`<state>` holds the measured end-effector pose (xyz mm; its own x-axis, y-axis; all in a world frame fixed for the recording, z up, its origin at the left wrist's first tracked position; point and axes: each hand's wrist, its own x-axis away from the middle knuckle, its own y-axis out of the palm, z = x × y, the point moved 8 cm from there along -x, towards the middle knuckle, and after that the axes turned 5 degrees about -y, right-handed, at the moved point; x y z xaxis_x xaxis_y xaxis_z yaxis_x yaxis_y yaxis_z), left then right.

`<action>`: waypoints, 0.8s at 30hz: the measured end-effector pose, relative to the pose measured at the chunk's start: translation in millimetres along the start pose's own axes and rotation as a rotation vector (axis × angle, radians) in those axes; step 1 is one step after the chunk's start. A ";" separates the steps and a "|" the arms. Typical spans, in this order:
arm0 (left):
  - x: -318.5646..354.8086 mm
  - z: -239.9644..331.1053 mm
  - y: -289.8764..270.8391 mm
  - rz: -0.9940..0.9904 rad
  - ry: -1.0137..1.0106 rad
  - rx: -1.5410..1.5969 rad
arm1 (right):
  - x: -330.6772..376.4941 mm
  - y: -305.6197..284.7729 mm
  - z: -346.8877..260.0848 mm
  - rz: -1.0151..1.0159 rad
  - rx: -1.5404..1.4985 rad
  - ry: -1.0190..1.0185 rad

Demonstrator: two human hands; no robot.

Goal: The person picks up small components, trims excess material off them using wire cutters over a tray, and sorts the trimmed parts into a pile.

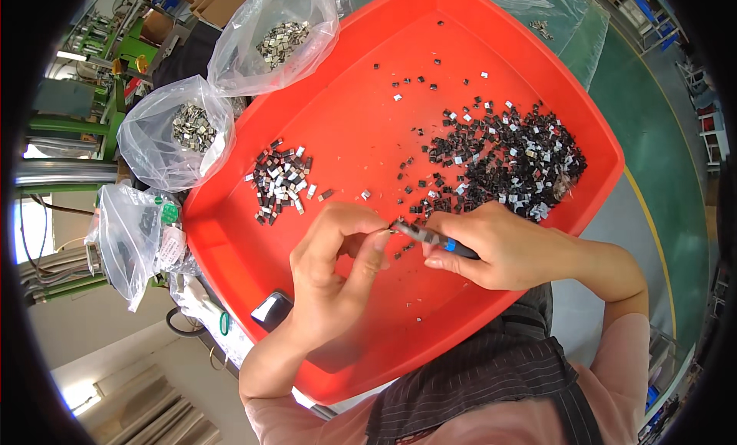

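My right hand [507, 249] is closed around a pair of small pliers or cutters [461, 249] with dark and blue handles. Their metal jaws reach left to the fingertips of my left hand [326, 272], which pinches a tiny dark piece [393, 231] at the jaw tips; its exact kind is too small to tell. Both hands are over a large red tray [361, 122]. To the right in it lies a big heap of small black and silvery pieces [507, 157]. A smaller pile of black and silver rectangular pieces [280, 180] lies on the left.
Clear plastic bags [230, 53] with small metal pieces stand along the tray's left side. Below them hangs another clear bag [127, 230] beside a labelled package [170, 247]. A dark shiny object [272, 310] sits near my left wrist. Green machinery [69, 126] stands farther left.
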<state>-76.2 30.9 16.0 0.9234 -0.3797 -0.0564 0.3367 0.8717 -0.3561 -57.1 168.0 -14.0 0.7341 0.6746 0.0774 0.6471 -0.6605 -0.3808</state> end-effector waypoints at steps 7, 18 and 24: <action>-1.7 23.9 -1.7 0.050 0.305 0.187 | 10.1 -15.8 23.1 -0.040 -0.647 0.311; -0.2 -40.5 8.6 -0.026 -0.225 0.519 | 11.8 17.2 16.1 -0.263 -0.768 0.112; -1.2 -25.8 -7.6 0.115 -0.067 0.198 | 10.8 -35.9 1.3 0.549 0.028 -0.225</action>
<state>-84.6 16.7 -5.3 0.9657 -0.2588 -0.0215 0.2521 0.9543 -0.1605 -72.7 199.4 -0.7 0.8963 0.2922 -0.3335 0.1775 -0.9257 -0.3341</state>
